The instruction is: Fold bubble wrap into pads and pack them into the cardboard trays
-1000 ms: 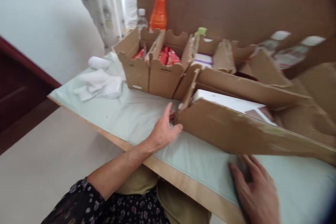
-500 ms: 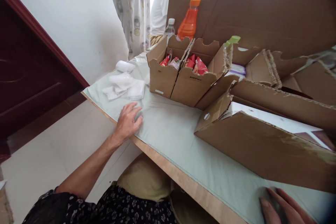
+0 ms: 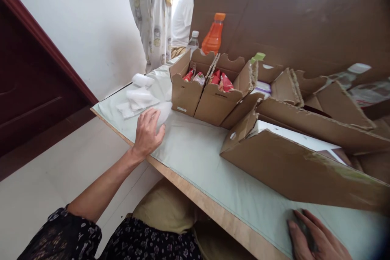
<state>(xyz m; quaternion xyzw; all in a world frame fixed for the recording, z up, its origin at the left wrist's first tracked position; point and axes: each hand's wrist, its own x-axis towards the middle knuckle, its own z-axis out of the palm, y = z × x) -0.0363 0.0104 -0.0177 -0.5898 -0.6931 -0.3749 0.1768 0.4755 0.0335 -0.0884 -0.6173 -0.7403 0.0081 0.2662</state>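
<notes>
White sheet (image 3: pixel 165 112), long axis slanting toward a carton (image 3: pixel 185 96), lies by the left hand (image 3: pixel 148 133), grip unclear; right hand (image 3: pixel 319 239) loosely spread.

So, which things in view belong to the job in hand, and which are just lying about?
Nearest the hands, so probably in use:
white sheets, by the left hand
long cardboard box, just beyond the right hand

Away from both hands, so probably just about:
orange bottle
clear bottle with a white cap
red packets in a smaller box
</notes>
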